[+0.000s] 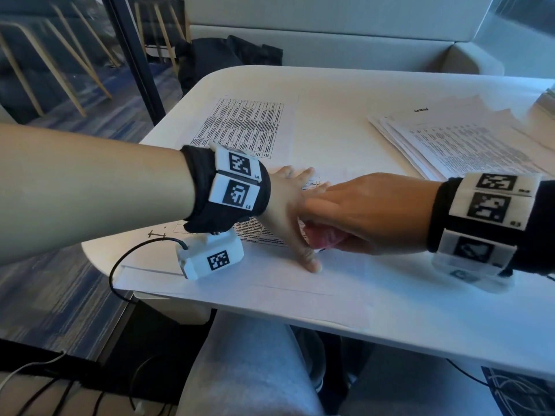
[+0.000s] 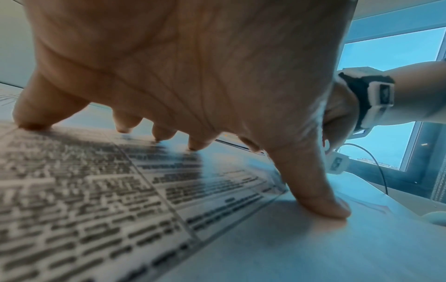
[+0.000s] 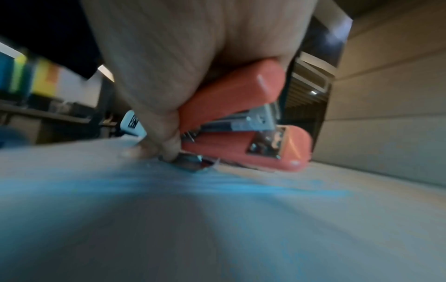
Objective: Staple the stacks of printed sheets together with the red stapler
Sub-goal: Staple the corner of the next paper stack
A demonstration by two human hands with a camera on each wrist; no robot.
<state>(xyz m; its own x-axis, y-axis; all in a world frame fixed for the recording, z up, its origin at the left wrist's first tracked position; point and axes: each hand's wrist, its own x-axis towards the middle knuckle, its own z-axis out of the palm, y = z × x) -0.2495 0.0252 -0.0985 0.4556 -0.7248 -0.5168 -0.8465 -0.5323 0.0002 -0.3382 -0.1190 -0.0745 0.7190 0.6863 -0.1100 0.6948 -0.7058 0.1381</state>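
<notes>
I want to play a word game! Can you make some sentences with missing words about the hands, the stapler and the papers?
1. The right hand grips a stapler whose colour is ____.
2. The left hand presses its spread fingers down on the printed ____.
3. The fanned pile of sheets lies on a table whose colour is ____.

Missing words: red; sheets; white

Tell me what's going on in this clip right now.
A person sits at a white table, stapling paper. The left hand presses spread fingertips on a printed sheet, holding it flat. The right hand grips the red stapler, low beside that sheet. Another stack of printed sheets waits farther right.
</notes>
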